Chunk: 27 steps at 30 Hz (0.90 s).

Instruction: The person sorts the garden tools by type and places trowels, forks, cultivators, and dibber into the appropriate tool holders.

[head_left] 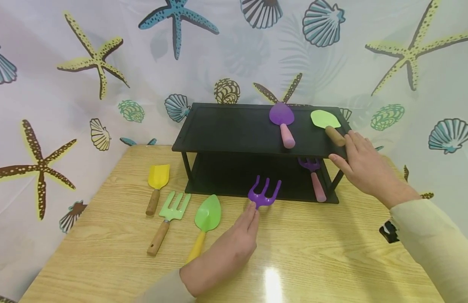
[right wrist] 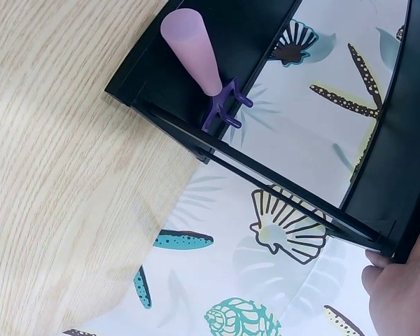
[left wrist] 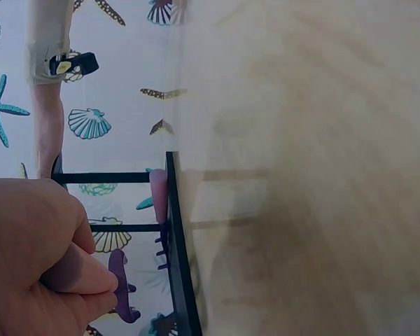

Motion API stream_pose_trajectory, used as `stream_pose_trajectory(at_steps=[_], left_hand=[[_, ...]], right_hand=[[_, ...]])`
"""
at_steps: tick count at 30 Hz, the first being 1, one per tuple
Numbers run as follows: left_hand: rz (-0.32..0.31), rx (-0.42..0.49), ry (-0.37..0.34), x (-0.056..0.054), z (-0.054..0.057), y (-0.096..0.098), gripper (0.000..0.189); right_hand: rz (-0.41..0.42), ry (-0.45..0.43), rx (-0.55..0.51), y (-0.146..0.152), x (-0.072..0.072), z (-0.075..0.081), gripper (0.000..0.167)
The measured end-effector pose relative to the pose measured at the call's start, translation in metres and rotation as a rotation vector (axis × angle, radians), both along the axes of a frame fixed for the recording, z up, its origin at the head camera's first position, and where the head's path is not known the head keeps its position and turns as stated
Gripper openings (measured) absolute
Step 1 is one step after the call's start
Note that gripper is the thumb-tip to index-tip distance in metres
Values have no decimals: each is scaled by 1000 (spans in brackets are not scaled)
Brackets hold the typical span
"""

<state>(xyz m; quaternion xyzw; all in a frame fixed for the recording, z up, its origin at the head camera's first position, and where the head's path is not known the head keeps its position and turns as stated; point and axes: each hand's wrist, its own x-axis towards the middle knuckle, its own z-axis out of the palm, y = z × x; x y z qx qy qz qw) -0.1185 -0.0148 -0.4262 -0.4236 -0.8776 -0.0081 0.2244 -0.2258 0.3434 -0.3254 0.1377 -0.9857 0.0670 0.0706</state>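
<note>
My left hand (head_left: 234, 240) grips a small purple hand fork (head_left: 263, 198), tines toward the rack, just before the front edge of its lower shelf. In the left wrist view, part of its pinkish handle (left wrist: 80, 273) shows between the fingers. My right hand (head_left: 364, 168) rests on the right front corner of the black two-tier rack (head_left: 226, 128), fingers extended along the top. On the upper shelf lie a purple trowel (head_left: 281, 114) with a pink handle and a light green trowel (head_left: 325, 119) with a wooden handle. Another purple fork (right wrist: 224, 108) lies on the lower shelf's right side.
Left on the wooden table (head_left: 105, 235) lie a yellow scoop (head_left: 158, 176), a green fork (head_left: 174, 209) with a wooden handle, and a green trowel (head_left: 208, 214) with a yellow handle. Behind the rack hangs a cloth (head_left: 150, 84) printed with shells and starfish.
</note>
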Motion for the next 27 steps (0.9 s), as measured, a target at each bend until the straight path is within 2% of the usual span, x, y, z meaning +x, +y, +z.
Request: stream_pose_trajectory(at_steps=[4, 9, 22, 27], left_hand=[[38, -60, -28, -10, 7, 4, 50], [71, -101, -95, -21, 14, 8, 47], [109, -197, -21, -54, 16, 28, 41], [127, -203, -23, -69, 14, 38, 40]], right_hand=[[-2, -1, 8, -1, 0, 1, 85], [-8, -9, 13, 0, 0, 1, 85], [-1, 10, -1, 0, 0, 0, 85], [-11, 0, 8, 1, -1, -1, 85]])
